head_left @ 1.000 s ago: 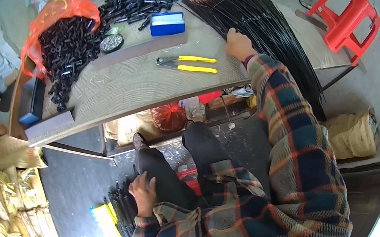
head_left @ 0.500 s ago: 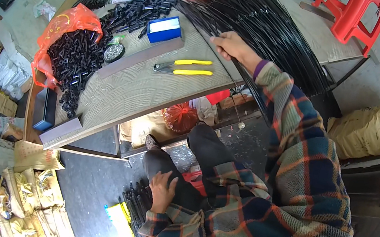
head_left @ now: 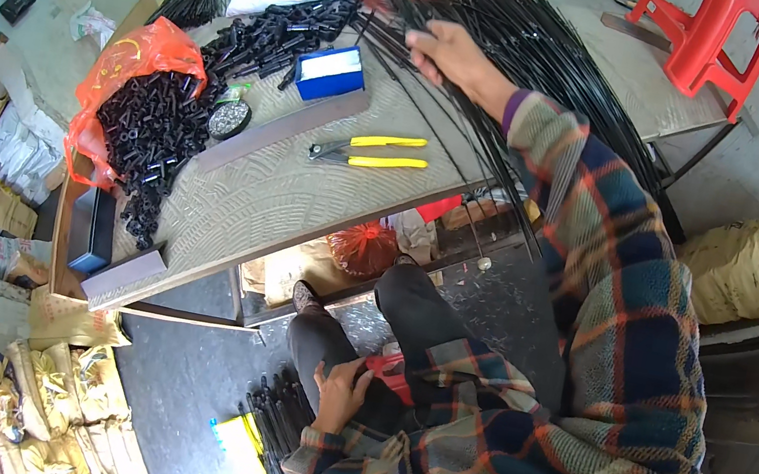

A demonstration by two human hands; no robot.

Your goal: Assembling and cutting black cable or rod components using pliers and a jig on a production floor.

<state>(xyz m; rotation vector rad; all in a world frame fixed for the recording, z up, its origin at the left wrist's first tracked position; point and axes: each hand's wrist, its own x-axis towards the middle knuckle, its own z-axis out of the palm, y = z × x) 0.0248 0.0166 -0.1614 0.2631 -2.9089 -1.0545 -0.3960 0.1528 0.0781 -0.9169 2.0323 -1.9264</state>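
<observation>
My right hand (head_left: 452, 53) is closed around a bundle of thin black rods (head_left: 503, 142), lifted over the table at the edge of a larger pile of black rods (head_left: 573, 63). The bundle's far ends are blurred in front of a white bag and an orange bag. A few loose rods lie on the tabletop beside the bundle. On my thigh rests my left hand (head_left: 339, 395), fingers somewhat apart, holding nothing. Pliers with yellow handles (head_left: 379, 151) lie on the table (head_left: 276, 188), left of the right hand.
Small black tubular parts (head_left: 151, 121) spill from an orange plastic bag (head_left: 153, 50). Near them are a blue box (head_left: 330, 74) and a round dish (head_left: 229, 119). A red stool (head_left: 703, 40) stands at the far right. Paper-wrapped bundles (head_left: 59, 384) lie on the floor, lower left.
My right hand has moved up and slightly left, raising the rods, whose far ends now sweep over the bags. My left hand stays on the thigh.
</observation>
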